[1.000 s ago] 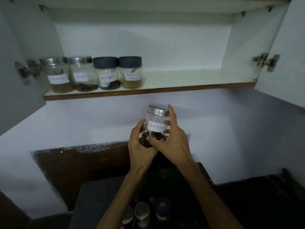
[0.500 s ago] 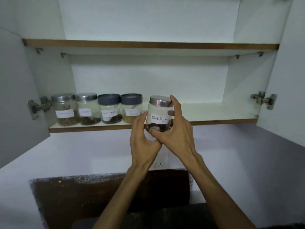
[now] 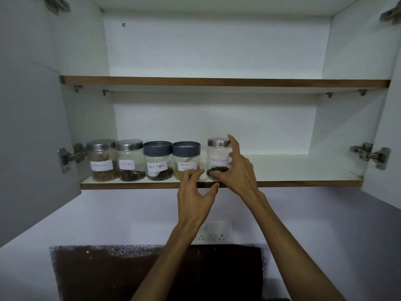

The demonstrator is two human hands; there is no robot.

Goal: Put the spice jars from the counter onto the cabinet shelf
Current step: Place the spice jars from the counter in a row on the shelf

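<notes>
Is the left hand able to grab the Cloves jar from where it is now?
Probably yes. The left hand is open and free, at the shelf edge. The Cloves jar stands at the front of the row, nothing before it; the hand would only need to slide left past two jars.

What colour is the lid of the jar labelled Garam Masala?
Dark blue-grey, on the Garam Masala jar; the head view shows it.
</notes>
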